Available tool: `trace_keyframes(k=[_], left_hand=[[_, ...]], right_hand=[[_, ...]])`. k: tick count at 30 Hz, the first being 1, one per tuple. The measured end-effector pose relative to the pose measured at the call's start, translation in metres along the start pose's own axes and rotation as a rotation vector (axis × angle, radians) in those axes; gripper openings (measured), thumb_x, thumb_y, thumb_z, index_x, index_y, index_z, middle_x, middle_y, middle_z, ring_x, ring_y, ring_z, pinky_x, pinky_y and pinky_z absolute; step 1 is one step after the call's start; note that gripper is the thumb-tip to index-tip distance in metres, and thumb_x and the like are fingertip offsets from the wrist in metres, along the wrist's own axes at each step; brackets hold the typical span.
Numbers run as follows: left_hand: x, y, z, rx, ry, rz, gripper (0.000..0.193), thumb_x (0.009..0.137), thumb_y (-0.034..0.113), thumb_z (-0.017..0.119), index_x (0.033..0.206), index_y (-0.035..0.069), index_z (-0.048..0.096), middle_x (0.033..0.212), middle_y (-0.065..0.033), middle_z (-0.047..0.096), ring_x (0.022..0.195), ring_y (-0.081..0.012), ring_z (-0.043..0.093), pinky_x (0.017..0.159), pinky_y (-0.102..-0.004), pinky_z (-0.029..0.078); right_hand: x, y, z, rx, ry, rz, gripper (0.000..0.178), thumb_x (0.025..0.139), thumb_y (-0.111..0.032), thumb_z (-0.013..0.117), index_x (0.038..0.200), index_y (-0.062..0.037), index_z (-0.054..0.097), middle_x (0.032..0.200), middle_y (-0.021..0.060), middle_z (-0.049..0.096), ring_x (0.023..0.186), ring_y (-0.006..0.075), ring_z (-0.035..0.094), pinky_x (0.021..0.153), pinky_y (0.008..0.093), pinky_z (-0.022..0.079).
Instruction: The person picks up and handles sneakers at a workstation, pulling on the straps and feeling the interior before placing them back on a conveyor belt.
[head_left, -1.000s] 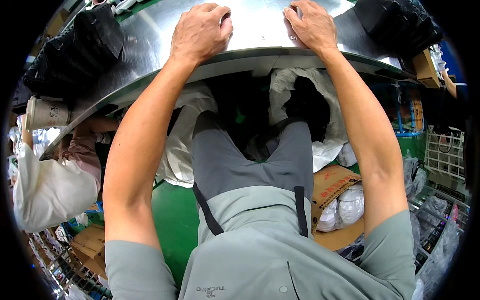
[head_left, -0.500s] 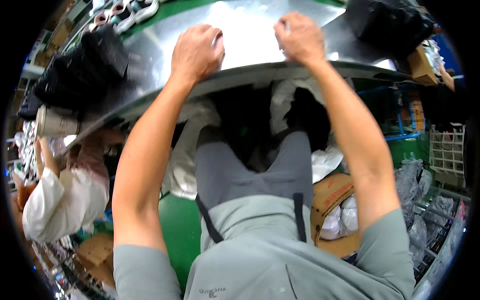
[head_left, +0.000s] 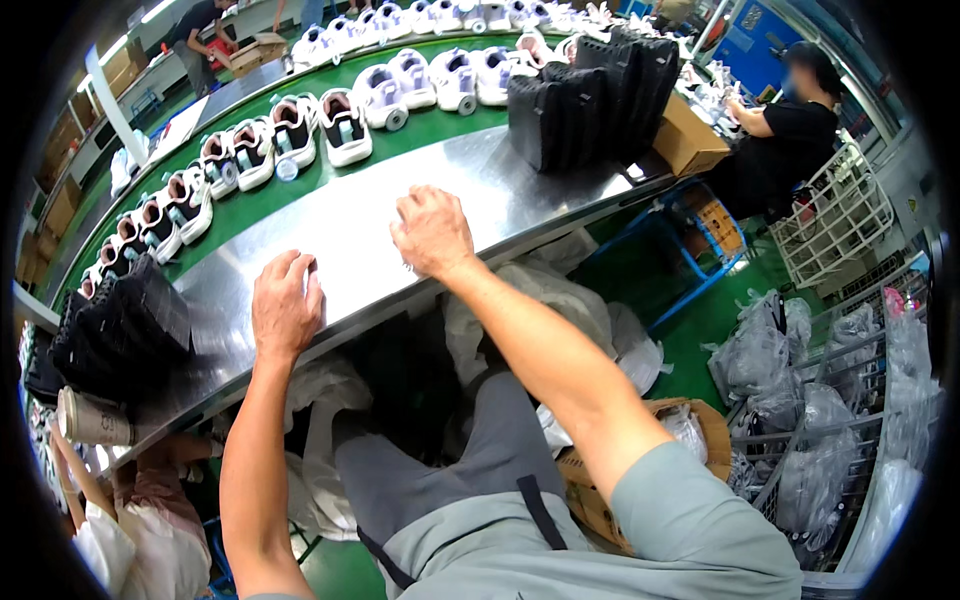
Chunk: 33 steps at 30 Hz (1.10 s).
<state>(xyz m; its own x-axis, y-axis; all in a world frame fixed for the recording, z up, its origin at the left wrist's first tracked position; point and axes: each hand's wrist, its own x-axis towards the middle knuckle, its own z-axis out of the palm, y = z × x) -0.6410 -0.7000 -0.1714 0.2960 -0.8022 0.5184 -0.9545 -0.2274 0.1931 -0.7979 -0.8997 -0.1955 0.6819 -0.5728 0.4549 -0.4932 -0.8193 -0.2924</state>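
My left hand (head_left: 285,303) rests at the near edge of a shiny metal worktable (head_left: 345,215). Its fingers are loosely bent, the thumb stands apart from them, and no object shows in it. Farther right, my right hand (head_left: 436,232) lies over the tabletop with its fingers curled under. The palm and fingertips are hidden, so whatever it may hold cannot be made out. Neither hand touches the upright black items (head_left: 590,105) grouped on the table's right, nor the similar black group (head_left: 120,325) on the left.
Beyond the table, a green conveyor (head_left: 300,195) carries rows of sneakers (head_left: 345,128). A cardboard box (head_left: 688,138) and a seated person (head_left: 795,125) are at right, near a white wire basket (head_left: 835,215). At left, another person (head_left: 150,530) sits by a pale tub (head_left: 95,418). Plastic-wrapped bundles (head_left: 765,345) fill racks.
My view has lifted and turned, bringing the sneaker rows and the seated person at right into sight. My hands now appear lower and farther left, slightly closer together.
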Motion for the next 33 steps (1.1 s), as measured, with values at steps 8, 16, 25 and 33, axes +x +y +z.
trace_keyframes(k=[8, 16, 25, 33], left_hand=[[-0.002, -0.001, -0.003, -0.005, -0.008, -0.03, 0.026, 0.089, 0.015, 0.062, 0.112, 0.004, 0.069, 0.124, -0.017, 0.065, 0.117, -0.0355, 0.06, 0.101, -0.0437, 0.047], [0.002, 0.007, 0.002, 0.003, 0.004, -0.035, 0.026, 0.088, 0.014, 0.065, 0.11, 0.002, 0.069, 0.121, -0.0172, 0.066, 0.118, -0.0332, 0.06, 0.101, -0.0434, 0.046], [-0.003, -0.013, 0.005, -0.127, 0.017, -0.045, 0.025, 0.075, 0.005, 0.064, 0.099, 0.002, 0.067, 0.111, -0.0178, 0.066, 0.109, -0.0381, 0.061, 0.095, -0.0442, 0.05], [-0.007, -0.008, -0.001, -0.01, 0.04, -0.014, 0.021, 0.087, 0.016, 0.064, 0.104, 0.004, 0.069, 0.113, -0.0152, 0.067, 0.109, -0.0325, 0.063, 0.096, -0.0444, 0.048]], right_hand=[[-0.001, -0.004, 0.001, 0.017, 0.045, -0.028, 0.036, 0.094, -0.035, 0.061, 0.112, -0.0044, 0.068, 0.128, 0.015, 0.06, 0.124, 0.0284, 0.051, 0.11, 0.0445, 0.035], [-0.002, 0.007, -0.003, 0.042, 0.043, -0.01, 0.035, 0.094, -0.034, 0.061, 0.112, -0.0044, 0.067, 0.128, 0.0151, 0.061, 0.129, 0.0297, 0.049, 0.111, 0.0453, 0.034], [0.008, 0.007, 0.001, -0.038, 0.03, -0.197, 0.021, 0.086, -0.023, 0.065, 0.092, -0.0018, 0.067, 0.113, 0.0215, 0.068, 0.113, 0.0397, 0.061, 0.1, 0.0503, 0.047], [0.0, -0.005, 0.0, 0.036, 0.015, 0.005, 0.035, 0.092, -0.032, 0.063, 0.115, -0.0057, 0.068, 0.133, 0.0164, 0.062, 0.129, 0.0322, 0.053, 0.108, 0.0469, 0.038]])
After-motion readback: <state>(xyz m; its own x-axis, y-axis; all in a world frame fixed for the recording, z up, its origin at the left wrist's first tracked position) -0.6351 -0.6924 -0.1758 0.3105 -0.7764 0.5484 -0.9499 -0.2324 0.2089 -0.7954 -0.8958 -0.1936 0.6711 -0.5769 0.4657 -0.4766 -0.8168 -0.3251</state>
